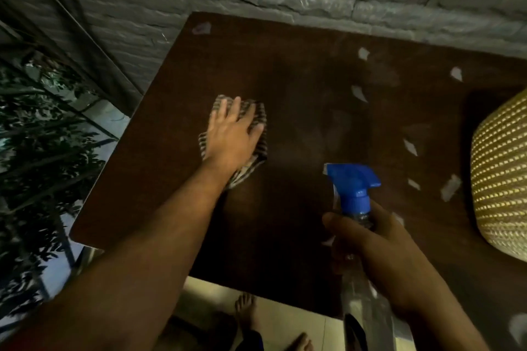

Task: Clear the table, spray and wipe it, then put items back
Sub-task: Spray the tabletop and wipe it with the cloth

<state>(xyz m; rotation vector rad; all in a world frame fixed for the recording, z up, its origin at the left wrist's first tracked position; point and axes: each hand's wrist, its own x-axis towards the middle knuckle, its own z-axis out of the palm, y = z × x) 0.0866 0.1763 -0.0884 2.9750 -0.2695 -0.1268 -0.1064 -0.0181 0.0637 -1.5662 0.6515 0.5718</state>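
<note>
The right hand (379, 245) grips 1 clear spray bottle (356, 208) by its neck above the near right part of the brown table (299, 71). The bottle's long axis runs from the near edge toward the far wall, and the blue nozzle points left. The left hand (232, 134) lies flat, fingers straight, pressing 1 striped cloth (256, 151) onto the table's left half. About 8 pale scraps dot the right side. 1 yellow woven basket (502, 168) sits at the right edge.
</note>
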